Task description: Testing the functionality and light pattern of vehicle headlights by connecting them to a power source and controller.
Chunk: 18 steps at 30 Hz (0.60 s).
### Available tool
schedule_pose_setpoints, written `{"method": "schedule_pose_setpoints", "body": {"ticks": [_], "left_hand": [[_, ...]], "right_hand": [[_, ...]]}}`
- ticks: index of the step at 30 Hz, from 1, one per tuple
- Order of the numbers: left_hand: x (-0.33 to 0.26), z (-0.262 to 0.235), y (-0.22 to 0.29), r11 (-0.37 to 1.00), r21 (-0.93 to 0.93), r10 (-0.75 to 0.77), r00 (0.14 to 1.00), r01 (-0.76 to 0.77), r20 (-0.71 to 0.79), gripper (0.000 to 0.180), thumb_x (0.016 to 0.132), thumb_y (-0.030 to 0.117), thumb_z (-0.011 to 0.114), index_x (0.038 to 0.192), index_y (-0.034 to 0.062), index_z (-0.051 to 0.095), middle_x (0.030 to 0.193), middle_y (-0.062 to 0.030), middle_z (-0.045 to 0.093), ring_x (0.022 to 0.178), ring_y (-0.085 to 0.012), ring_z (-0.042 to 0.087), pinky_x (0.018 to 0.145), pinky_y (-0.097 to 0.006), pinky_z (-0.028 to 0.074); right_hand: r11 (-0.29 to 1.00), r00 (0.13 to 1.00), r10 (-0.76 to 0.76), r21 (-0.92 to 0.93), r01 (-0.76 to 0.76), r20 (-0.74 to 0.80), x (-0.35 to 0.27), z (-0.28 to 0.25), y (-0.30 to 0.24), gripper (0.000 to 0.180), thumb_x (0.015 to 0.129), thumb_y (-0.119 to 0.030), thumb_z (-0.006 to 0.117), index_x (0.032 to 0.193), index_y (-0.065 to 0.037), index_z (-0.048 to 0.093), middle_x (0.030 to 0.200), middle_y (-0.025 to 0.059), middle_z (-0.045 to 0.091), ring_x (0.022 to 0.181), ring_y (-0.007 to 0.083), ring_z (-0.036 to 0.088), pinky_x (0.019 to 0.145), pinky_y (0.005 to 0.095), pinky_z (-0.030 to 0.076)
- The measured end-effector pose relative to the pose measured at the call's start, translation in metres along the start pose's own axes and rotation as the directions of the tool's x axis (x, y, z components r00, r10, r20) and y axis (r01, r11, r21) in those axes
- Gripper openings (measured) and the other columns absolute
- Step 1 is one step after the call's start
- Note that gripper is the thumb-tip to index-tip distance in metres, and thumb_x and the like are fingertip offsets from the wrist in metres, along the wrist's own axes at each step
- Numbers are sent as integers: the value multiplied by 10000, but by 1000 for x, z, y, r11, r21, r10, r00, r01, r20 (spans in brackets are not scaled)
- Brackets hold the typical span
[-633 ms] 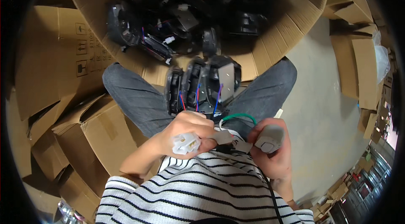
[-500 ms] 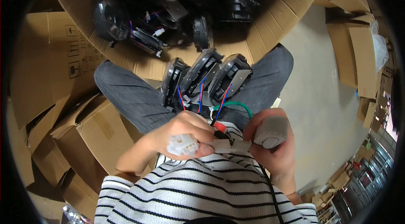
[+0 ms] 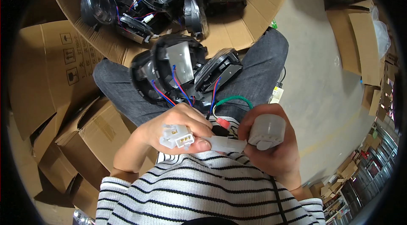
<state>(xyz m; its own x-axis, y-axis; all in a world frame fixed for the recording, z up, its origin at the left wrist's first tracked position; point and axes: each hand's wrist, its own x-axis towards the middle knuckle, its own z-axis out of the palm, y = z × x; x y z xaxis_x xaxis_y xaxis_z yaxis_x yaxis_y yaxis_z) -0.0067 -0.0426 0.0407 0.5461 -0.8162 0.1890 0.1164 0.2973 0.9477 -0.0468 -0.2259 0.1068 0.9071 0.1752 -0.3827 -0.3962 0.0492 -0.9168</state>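
Observation:
My left hand (image 3: 182, 121) is closed round several white plastic wire connectors (image 3: 176, 136); one shows metal contacts inside. A long white connector piece (image 3: 224, 143) spans from its thumb to my right hand (image 3: 273, 140). My right fingers wrap a white cylindrical device (image 3: 267, 131) with a small tab at its near end. Three round black lamps (image 3: 180, 62) with metal plates lie on my lap, and their red and blue wires (image 3: 180, 85) run toward my left hand. A green-sleeved cable (image 3: 234, 98) and a red connector (image 3: 222, 122) sit between the hands.
A large cardboard box (image 3: 271, 2) in front holds several more black lamps (image 3: 193, 15). Cardboard boxes (image 3: 85, 140) crowd the left side, and others (image 3: 354, 43) stand at the right beyond the grey floor (image 3: 316, 89). Shelving (image 3: 369, 176) shows at lower right.
The lamps on my lap have turned, showing more of their metal plates. The connector pieces between my hands, earlier with a visible step, now look like one straight piece. The view has shifted slightly.

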Motion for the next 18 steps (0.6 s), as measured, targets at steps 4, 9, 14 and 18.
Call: {"method": "schedule_pose_setpoints", "body": {"ticks": [4, 9, 14, 18], "left_hand": [[-4, -7, -3, 998, 33, -61, 997, 59, 53, 138, 725, 85, 522, 648, -30, 523, 550, -108, 470, 443, -234, 429, 416, -292, 337], [1, -13, -3, 994, 34, -107, 984, 103, 141, 231, 738, 163, 497, 627, -39, 510, 544, -129, 458, 447, -268, 431, 403, -323, 323], [2, -14, -5, 996, 68, -76, 977, 64, 200, 140, 684, 102, 554, 663, -33, 519, 579, -119, 470, 460, -263, 432, 412, -322, 320], [7, -17, -4, 988, 60, -152, 963, 143, 221, 129, 681, 89, 557, 665, -34, 519, 589, -121, 475, 463, -265, 433, 413, -319, 320]], "right_hand": [[995, 995, 80, -71, -76, 58, 3, 3, -1, 345, 548, 98, 449, 875, 0, 396, 727, 63, 476, 658, 109, 464, 602, 216, 378], [991, 995, 90, -106, -84, 52, 2, 1, 3, 329, 558, 88, 452, 872, 1, 405, 734, 56, 477, 679, 104, 463, 619, 213, 376], [970, 947, 232, -118, -210, 221, 5, -1, 2, 338, 565, 60, 462, 892, -6, 405, 759, 59, 475, 696, 112, 462, 630, 220, 377], [988, 982, 147, -73, -139, 118, 0, 1, 15, 345, 573, 45, 460, 908, -9, 394, 764, 63, 468, 706, 116, 460, 630, 226, 380]]}}
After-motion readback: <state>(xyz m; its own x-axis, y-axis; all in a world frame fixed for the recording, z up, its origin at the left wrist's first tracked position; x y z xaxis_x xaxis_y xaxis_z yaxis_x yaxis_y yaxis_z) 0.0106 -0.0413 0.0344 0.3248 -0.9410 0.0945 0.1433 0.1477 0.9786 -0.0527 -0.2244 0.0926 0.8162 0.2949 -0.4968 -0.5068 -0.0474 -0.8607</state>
